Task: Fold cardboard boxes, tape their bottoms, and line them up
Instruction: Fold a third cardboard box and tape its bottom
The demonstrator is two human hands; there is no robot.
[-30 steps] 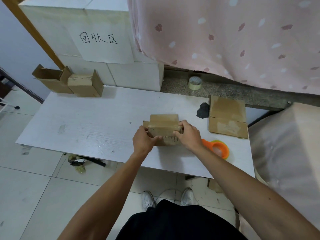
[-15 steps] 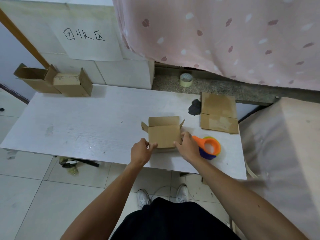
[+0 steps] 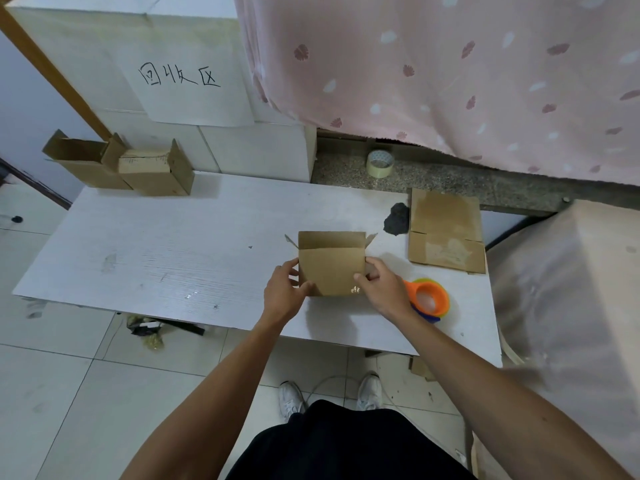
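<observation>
Standing upright near the front edge of the white desk, a small cardboard box with open top flaps is grasped at both sides: left hand on its left edge, right hand on its right. An orange tape dispenser lies just beside the right hand, a flattened box beyond it. Two assembled boxes touch at the desk's far left corner.

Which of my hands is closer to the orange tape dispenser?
Right. The right hand grips the box at its right edge, beside the tape dispenser; the left hand grips the opposite edge, farther away.
</observation>
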